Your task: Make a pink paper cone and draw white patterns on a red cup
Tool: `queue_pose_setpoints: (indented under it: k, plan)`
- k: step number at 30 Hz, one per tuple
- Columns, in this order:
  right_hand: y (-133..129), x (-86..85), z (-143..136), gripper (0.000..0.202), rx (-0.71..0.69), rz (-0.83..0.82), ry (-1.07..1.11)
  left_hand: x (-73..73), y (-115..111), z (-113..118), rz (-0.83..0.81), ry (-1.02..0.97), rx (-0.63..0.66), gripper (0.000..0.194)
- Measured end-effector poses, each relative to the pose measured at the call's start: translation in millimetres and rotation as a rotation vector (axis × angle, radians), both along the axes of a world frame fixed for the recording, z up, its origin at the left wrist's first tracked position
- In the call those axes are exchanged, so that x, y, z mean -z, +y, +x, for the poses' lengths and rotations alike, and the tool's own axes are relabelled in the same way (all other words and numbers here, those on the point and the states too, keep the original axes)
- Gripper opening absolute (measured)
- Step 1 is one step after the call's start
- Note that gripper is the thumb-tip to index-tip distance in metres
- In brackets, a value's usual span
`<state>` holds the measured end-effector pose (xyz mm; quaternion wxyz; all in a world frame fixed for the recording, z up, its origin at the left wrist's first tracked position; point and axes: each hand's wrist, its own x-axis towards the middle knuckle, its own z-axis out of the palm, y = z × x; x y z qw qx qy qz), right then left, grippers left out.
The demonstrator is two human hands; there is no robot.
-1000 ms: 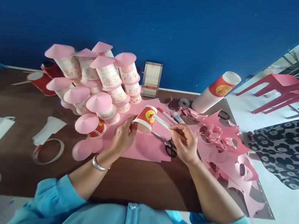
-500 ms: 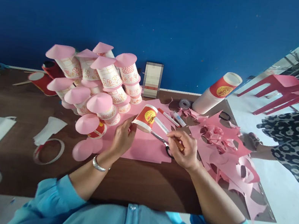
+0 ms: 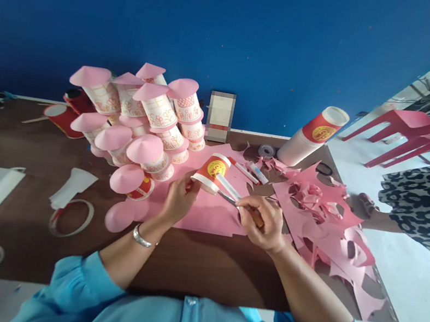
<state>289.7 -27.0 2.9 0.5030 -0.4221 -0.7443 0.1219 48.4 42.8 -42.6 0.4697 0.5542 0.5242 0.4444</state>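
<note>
Over pink paper [image 3: 207, 216], the cup [image 3: 213, 169], judged light, crushable and best held by its rim, is pinched there by the left hand [image 3: 181, 197], a brown-handled tool [image 3: 229, 188] being gripped by the right hand [image 3: 264, 225].

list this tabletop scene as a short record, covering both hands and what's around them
left hand: holding a red paper cup with a yellow emblem, tilted
right hand: gripping a brown-handled knife-like tool
tool tip: overlaps the cup's side in view; contact unclear
beneath hands: pink paper sheet
partly hidden by right hand: scissors
left side: paper cups with pink cone tops
right side: cut pink paper scraps, leaning cup stack
behind table: blue wall
</note>
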Motion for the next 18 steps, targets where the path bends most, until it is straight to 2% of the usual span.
queue_pose_setpoints:
  k: [2,6,13,18]
  plan:
    - [-1,1.7,-1,0.012,0.065,-0.029,0.082,-5.0,0,3,-0.153,-0.209,0.049,0.028]
    - [1,4.6,-1,0.012,0.102,-0.006,0.136,-12.3,0,7,-0.261,-0.347,0.118,0.049]
    - [2,7.7,-3,0.015,0.046,-0.023,-0.032,-16.8,-4,10,-0.356,-0.438,0.188,0.052]
    - [3,7.1,-5,0.017,-0.056,0.076,-0.107,-17.4,-4,11,-0.368,-0.449,0.207,0.049]
